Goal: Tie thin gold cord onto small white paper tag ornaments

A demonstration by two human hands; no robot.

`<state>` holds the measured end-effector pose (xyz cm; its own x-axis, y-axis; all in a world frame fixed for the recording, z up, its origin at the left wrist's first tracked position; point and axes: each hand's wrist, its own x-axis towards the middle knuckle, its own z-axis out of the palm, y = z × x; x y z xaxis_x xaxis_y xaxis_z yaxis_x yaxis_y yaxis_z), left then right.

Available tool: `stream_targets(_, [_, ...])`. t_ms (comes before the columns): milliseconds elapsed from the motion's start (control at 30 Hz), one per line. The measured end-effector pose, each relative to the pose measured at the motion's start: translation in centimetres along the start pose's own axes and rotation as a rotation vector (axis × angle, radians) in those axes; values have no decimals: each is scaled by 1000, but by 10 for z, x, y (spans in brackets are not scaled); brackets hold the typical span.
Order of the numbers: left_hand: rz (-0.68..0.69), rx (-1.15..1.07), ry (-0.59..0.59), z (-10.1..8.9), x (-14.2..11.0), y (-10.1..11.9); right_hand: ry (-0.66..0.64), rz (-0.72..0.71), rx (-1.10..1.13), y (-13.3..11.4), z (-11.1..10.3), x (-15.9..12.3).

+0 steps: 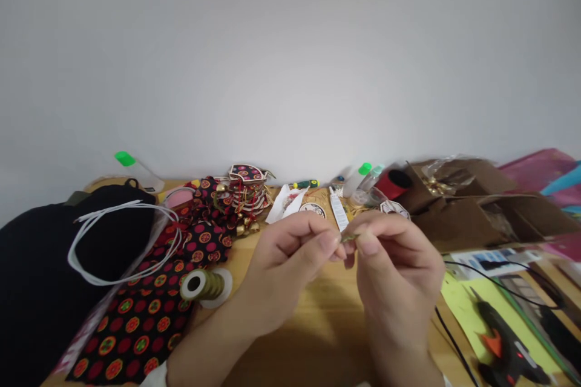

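Just right of centre, the left hand (288,266) and right hand (397,266) both pinch an olive strand (349,238); wooden tabletop (313,320) spans between, edged by ribbon spool (211,285) lower left, hot-glue gun (503,335) lower right.

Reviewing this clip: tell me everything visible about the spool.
The spool has two pale round flanges, the left one with a dark central hole. Olive-green material, apparently ribbon, is wound between them. It lies on its side on the wooden table, by the patterned cloth; whether they touch is unclear.

Black glue gun (511,347) on yellow paper (460,308), coiled white cord (113,208)
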<state>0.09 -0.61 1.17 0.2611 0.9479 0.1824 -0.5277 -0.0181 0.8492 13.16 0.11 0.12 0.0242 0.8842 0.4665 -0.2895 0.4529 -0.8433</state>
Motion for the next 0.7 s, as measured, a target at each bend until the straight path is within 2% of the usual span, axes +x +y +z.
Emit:
stream_targets(67, [42,189,-15,-2,-2,7,-36,-38,-94,-4,-5,3])
stream_targets(200, [28,343,-100,-2,-5,12,-135,-31,-148,-11,-10,8])
stream_targets(400, [115,487,-64,0,-6,8,-226,13,-149,-13,-13,7])
stream_targets(700, [243,680,8,2,-7,5,-231,84,-94,-9,-10,6])
